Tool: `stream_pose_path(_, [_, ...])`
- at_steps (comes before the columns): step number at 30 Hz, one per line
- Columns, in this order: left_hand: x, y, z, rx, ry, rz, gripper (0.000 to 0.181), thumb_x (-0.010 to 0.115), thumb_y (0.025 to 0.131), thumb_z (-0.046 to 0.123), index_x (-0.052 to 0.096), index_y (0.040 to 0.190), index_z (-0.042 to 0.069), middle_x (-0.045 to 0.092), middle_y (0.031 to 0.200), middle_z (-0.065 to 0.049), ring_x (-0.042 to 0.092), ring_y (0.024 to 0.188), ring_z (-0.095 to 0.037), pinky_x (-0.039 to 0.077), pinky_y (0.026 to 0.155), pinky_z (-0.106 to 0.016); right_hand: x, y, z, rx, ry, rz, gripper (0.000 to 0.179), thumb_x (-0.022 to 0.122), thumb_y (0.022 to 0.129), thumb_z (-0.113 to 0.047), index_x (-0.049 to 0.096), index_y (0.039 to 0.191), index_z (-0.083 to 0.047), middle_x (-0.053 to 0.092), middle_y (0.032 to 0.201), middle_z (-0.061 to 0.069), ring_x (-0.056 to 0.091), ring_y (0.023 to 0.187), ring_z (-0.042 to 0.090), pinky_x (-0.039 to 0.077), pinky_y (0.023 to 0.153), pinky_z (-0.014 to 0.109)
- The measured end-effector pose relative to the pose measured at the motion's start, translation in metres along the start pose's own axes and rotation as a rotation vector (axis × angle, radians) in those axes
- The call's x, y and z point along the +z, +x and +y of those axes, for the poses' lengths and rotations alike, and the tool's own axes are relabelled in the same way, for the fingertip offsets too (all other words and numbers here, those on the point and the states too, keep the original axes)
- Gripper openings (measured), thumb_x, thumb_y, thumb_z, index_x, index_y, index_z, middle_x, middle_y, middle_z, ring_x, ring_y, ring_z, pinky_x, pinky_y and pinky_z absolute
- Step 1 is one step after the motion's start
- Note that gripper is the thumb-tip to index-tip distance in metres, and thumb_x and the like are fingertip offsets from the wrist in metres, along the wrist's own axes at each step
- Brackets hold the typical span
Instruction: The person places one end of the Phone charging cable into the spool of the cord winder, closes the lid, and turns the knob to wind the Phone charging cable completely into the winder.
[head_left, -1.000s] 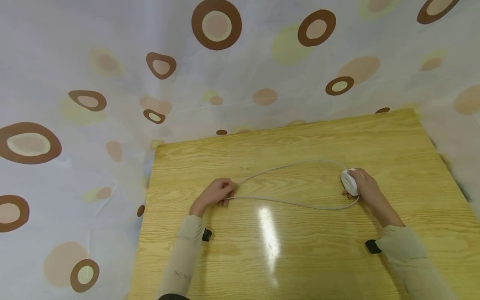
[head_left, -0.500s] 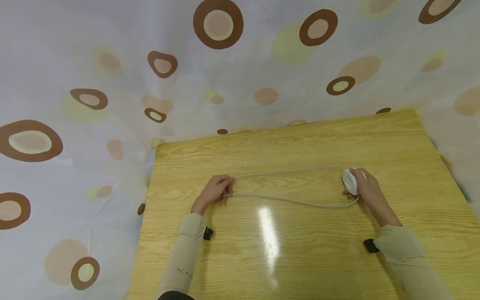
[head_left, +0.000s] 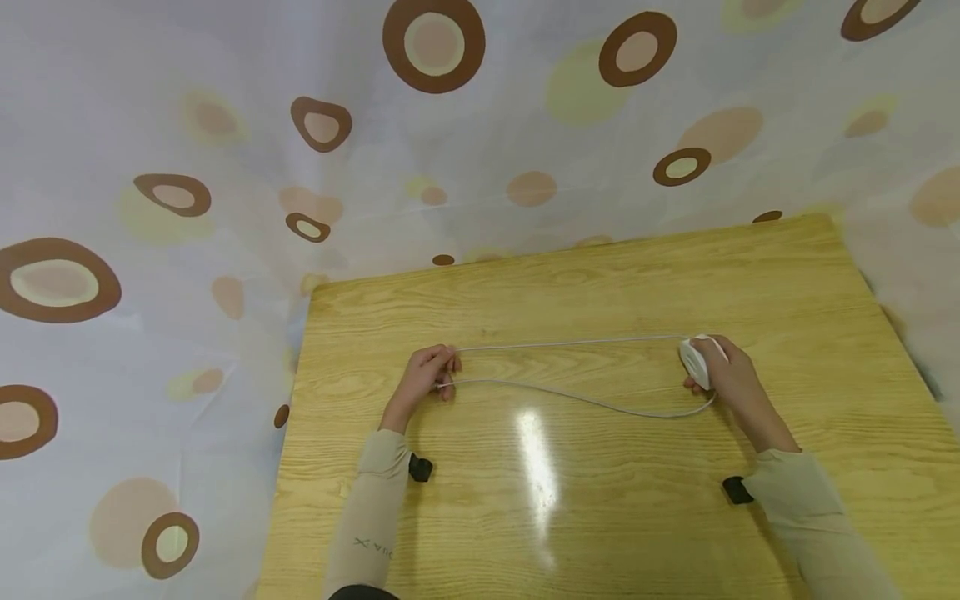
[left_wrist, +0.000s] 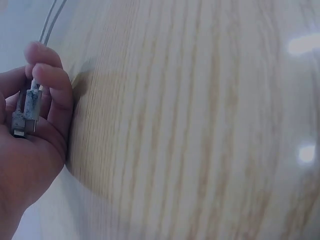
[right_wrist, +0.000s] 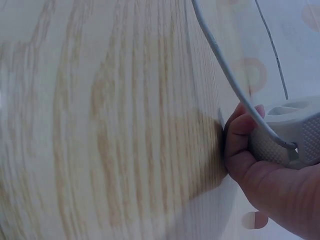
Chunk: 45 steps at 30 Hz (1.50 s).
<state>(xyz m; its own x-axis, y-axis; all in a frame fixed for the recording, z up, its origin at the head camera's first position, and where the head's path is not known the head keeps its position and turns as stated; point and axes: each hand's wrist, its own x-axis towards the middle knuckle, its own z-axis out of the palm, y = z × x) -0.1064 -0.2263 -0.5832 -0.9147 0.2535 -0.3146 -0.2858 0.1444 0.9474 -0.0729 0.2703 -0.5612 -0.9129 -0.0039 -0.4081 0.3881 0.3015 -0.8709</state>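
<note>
At the wooden surface (head_left: 622,508), the left hand (head_left: 423,379) grips two plugs (left_wrist: 32,105); the right hand (head_left: 735,379) holds a white case (head_left: 693,364). Between them run two cable strands (right_wrist: 228,71), the farther nearly straight.

Left fingers (head_left: 444,357) pinch a thin cable (head_left: 570,342); right fingers (head_left: 712,352) grip a white object (head_left: 693,364).

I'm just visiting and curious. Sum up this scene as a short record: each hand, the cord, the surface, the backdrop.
Left hand: holds two plugs
Right hand: grips a white case
Far strand: nearly straight between hand and case
Near strand: curved, looks slacker
Surface: wood-grain table, with a bright reflection
Backdrop: pale covering with brown-ringed shapes
</note>
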Motion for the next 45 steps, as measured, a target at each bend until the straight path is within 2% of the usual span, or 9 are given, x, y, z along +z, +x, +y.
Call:
stream_pose_path(9, [-0.002, 0.000, -0.001, -0.005, -0.053, 0.014, 0.044, 0.047, 0.115, 0.028, 0.053, 0.088, -0.006, 0.065, 0.094, -0.012, 0.075, 0.063, -0.014, 0.064, 0.066, -0.032, -0.001, -0.002, 0.001, 0.000, -0.012, -0.037, 0.070, 0.035, 0.112, -0.049, 0.033, 0.158, 0.004, 0.059, 0.111, 0.020, 0.069, 0.075, 0.007, 0.060, 0.065, 0.028])
stream_pose_path(15, [-0.006, -0.002, -0.004, -0.008, -0.137, -0.032, 0.045, 0.040, 0.117, 0.025, 0.055, 0.104, -0.016, 0.066, 0.107, -0.017, 0.081, 0.079, -0.023, 0.067, 0.080, -0.044, -0.004, -0.001, 0.004, -0.027, -0.026, -0.069, 0.072, 0.035, 0.113, -0.049, 0.030, 0.160, 0.005, 0.057, 0.120, 0.027, 0.071, 0.077, 0.007, 0.061, 0.067, 0.029])
stream_pose_path(21, [-0.010, -0.004, -0.009, -0.001, -0.207, -0.012, 0.047, 0.040, 0.117, 0.027, 0.056, 0.108, -0.017, 0.065, 0.107, -0.016, 0.081, 0.081, -0.024, 0.066, 0.083, -0.044, -0.009, 0.001, 0.008, -0.049, -0.024, -0.092, 0.068, 0.034, 0.114, -0.047, 0.032, 0.158, 0.005, 0.062, 0.111, 0.018, 0.072, 0.078, 0.007, 0.061, 0.067, 0.029])
stream_pose_path(25, [-0.011, -0.003, -0.008, 0.003, -0.194, -0.038, 0.051, 0.041, 0.116, 0.030, 0.057, 0.113, -0.018, 0.065, 0.106, -0.016, 0.081, 0.082, -0.023, 0.066, 0.084, -0.044, -0.010, 0.002, 0.009, -0.047, -0.007, -0.082, 0.068, 0.035, 0.113, -0.048, 0.033, 0.156, 0.005, 0.063, 0.106, 0.014, 0.072, 0.076, 0.008, 0.061, 0.067, 0.029])
stream_pose_path(27, [-0.010, -0.002, -0.007, -0.002, -0.185, -0.033, 0.049, 0.041, 0.116, 0.029, 0.058, 0.109, -0.016, 0.065, 0.106, -0.015, 0.081, 0.081, -0.023, 0.066, 0.083, -0.044, -0.011, 0.003, 0.009, -0.045, 0.000, -0.080, 0.068, 0.035, 0.113, -0.048, 0.034, 0.155, 0.005, 0.062, 0.106, 0.013, 0.072, 0.076, 0.008, 0.061, 0.066, 0.030])
stream_pose_path(30, [-0.008, -0.002, -0.004, -0.025, -0.145, -0.033, 0.046, 0.045, 0.115, 0.029, 0.060, 0.100, -0.011, 0.069, 0.106, -0.016, 0.081, 0.080, -0.022, 0.067, 0.080, -0.042, -0.012, 0.005, 0.009, -0.038, 0.027, -0.075, 0.067, 0.033, 0.113, -0.049, 0.033, 0.153, 0.005, 0.065, 0.100, 0.007, 0.072, 0.075, 0.008, 0.061, 0.066, 0.031])
stream_pose_path(33, [-0.006, -0.001, 0.000, -0.033, -0.053, -0.062, 0.045, 0.049, 0.114, 0.031, 0.062, 0.095, -0.008, 0.076, 0.109, -0.016, 0.080, 0.078, -0.018, 0.066, 0.073, -0.035, -0.012, 0.007, 0.008, -0.034, 0.057, -0.067, 0.067, 0.030, 0.113, -0.050, 0.032, 0.151, 0.005, 0.069, 0.090, -0.001, 0.072, 0.073, 0.008, 0.062, 0.066, 0.030])
stream_pose_path(40, [0.005, 0.000, 0.008, -0.073, 0.093, -0.121, 0.043, 0.049, 0.114, 0.031, 0.071, 0.113, -0.006, 0.082, 0.098, -0.009, 0.066, 0.056, -0.011, 0.048, 0.050, -0.023, -0.011, 0.006, 0.006, -0.039, 0.077, -0.100, 0.074, 0.027, 0.114, -0.050, 0.022, 0.157, 0.010, 0.068, 0.094, -0.005, 0.073, 0.076, 0.006, 0.062, 0.070, 0.028])
stream_pose_path(45, [0.014, -0.001, 0.017, -0.058, 0.246, -0.132, 0.041, 0.050, 0.114, 0.028, 0.074, 0.111, -0.004, 0.078, 0.088, -0.021, 0.051, 0.050, -0.013, 0.043, 0.049, -0.024, -0.012, 0.004, 0.006, -0.035, 0.100, -0.147, 0.070, 0.025, 0.114, -0.051, 0.026, 0.154, 0.007, 0.068, 0.098, -0.008, 0.074, 0.083, 0.007, 0.061, 0.073, 0.030])
